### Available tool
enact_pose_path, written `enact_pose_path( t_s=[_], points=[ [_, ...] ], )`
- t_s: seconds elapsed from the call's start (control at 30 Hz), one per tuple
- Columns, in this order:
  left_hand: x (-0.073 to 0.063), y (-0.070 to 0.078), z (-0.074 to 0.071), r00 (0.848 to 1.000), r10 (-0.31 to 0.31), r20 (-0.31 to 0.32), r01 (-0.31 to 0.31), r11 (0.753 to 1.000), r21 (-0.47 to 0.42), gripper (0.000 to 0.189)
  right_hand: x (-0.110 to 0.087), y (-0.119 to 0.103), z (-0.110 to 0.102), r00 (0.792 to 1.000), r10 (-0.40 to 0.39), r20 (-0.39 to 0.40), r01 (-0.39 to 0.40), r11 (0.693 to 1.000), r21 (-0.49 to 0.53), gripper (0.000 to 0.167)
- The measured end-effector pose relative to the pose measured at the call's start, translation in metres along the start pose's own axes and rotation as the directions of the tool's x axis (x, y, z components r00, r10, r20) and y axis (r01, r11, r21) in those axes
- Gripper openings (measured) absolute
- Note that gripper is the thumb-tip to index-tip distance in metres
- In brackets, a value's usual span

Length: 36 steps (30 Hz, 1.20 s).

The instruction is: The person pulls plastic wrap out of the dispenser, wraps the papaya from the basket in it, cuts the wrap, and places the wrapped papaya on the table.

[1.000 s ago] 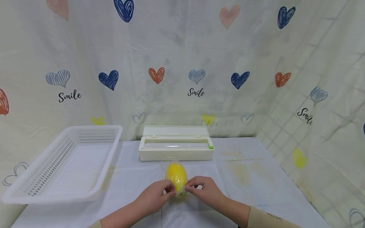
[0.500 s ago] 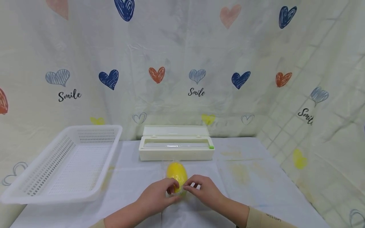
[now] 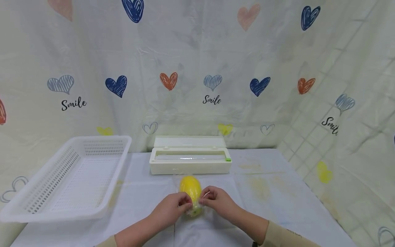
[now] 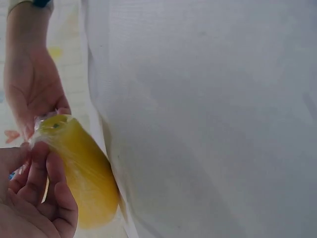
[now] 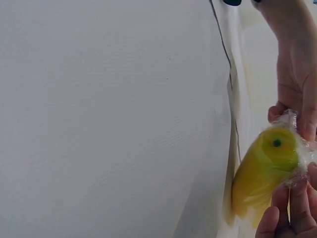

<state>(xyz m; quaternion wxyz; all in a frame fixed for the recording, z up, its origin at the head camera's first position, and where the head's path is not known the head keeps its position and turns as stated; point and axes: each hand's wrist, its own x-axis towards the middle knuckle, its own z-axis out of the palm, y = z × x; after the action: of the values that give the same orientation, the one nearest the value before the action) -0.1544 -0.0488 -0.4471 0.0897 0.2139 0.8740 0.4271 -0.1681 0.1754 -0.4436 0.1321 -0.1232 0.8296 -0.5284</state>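
A yellow oblong fruit (image 3: 190, 187), greenish at its near end, lies on the white-covered table inside clear cling film (image 5: 289, 119). My left hand (image 3: 172, 207) pinches the film at the left of that near end. On the other side, my right hand (image 3: 220, 202) pinches film between thumb and fingers. In the right wrist view a dark green spot marks the end of the fruit (image 5: 265, 168), with crumpled film around it. The left wrist view shows the film drawn over the end of the fruit (image 4: 91, 173), between both hands.
Behind the fruit stands a long white cling film dispenser (image 3: 190, 167), lid raised, a clear roll inside and a green piece at its right. A white slotted plastic basket (image 3: 121, 171) stands on the left. A heart-patterned curtain (image 3: 185, 51) hangs behind the table (image 3: 262, 212).
Half a second ago my left fingers reached over the fruit; now they are drawn back to its near left side. The right hand has shifted slightly up. The fruit stays in nearly the same place.
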Motion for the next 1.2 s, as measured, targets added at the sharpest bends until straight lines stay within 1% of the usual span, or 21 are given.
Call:
enact_pose_path(
  t_s=[0.1,0.23,0.3,0.37,0.43,0.53,0.63,0.7,0.77,0.87,1.0,1.07,1.2],
  points=[
    [-0.001,-0.002,-0.001,1.000,-0.020,0.020,0.021,0.999,-0.028,0.020,0.004,0.000,-0.001,0.999,0.051,0.003,-0.051,0.998,0.036,0.027],
    [-0.002,-0.006,-0.003,0.999,-0.006,0.048,0.008,0.999,-0.052,0.034,0.007,0.002,0.000,0.997,0.076,0.019,-0.077,0.996,0.040,0.034],
    [-0.003,-0.007,-0.005,0.999,-0.003,0.039,0.005,0.999,-0.051,0.037,0.008,0.002,0.000,0.996,0.087,0.024,-0.088,0.995,0.045,0.037],
    [-0.002,-0.008,-0.006,1.000,-0.008,0.014,0.008,0.999,-0.042,0.038,0.008,0.001,0.001,0.996,0.089,0.025,-0.090,0.995,0.046,0.039],
    [-0.001,-0.009,-0.007,0.999,-0.031,-0.014,0.031,0.999,-0.023,0.040,0.008,0.000,0.001,0.997,0.079,0.020,-0.080,0.996,0.040,0.040],
    [0.003,-0.012,-0.008,0.998,-0.059,-0.038,0.059,0.998,-0.009,0.048,0.008,-0.001,0.002,1.000,0.027,-0.010,-0.027,1.000,0.002,0.038],
    [0.006,-0.017,-0.011,0.997,-0.071,-0.044,0.070,0.997,-0.017,0.056,0.008,-0.002,0.002,0.998,-0.025,-0.054,0.020,0.997,-0.075,0.035],
    [0.009,-0.020,-0.013,0.997,-0.065,-0.041,0.064,0.998,-0.025,0.059,0.009,-0.002,0.002,0.997,-0.025,-0.068,0.017,0.994,-0.108,0.035],
    [0.011,-0.022,-0.015,0.997,-0.063,-0.035,0.062,0.998,-0.034,0.059,0.011,-0.002,0.001,0.999,0.000,-0.054,-0.005,0.995,-0.101,0.037],
    [0.012,-0.024,-0.016,0.997,-0.071,-0.010,0.071,0.997,-0.044,0.060,0.015,0.000,0.000,0.999,0.039,-0.008,-0.040,0.998,-0.055,0.039],
    [0.013,-0.022,-0.015,0.995,-0.099,0.026,0.100,0.992,-0.073,0.066,0.018,0.002,0.001,0.998,0.052,0.025,-0.051,0.998,-0.032,0.038],
    [0.015,-0.020,-0.014,0.993,-0.115,0.022,0.117,0.990,-0.084,0.071,0.018,0.002,0.001,0.998,0.048,0.026,-0.047,0.998,-0.038,0.037],
    [0.022,-0.021,-0.010,0.989,-0.146,-0.008,0.145,0.987,-0.070,0.077,0.018,0.001,0.001,0.999,0.030,0.026,-0.029,0.998,-0.059,0.037]
  ],
)
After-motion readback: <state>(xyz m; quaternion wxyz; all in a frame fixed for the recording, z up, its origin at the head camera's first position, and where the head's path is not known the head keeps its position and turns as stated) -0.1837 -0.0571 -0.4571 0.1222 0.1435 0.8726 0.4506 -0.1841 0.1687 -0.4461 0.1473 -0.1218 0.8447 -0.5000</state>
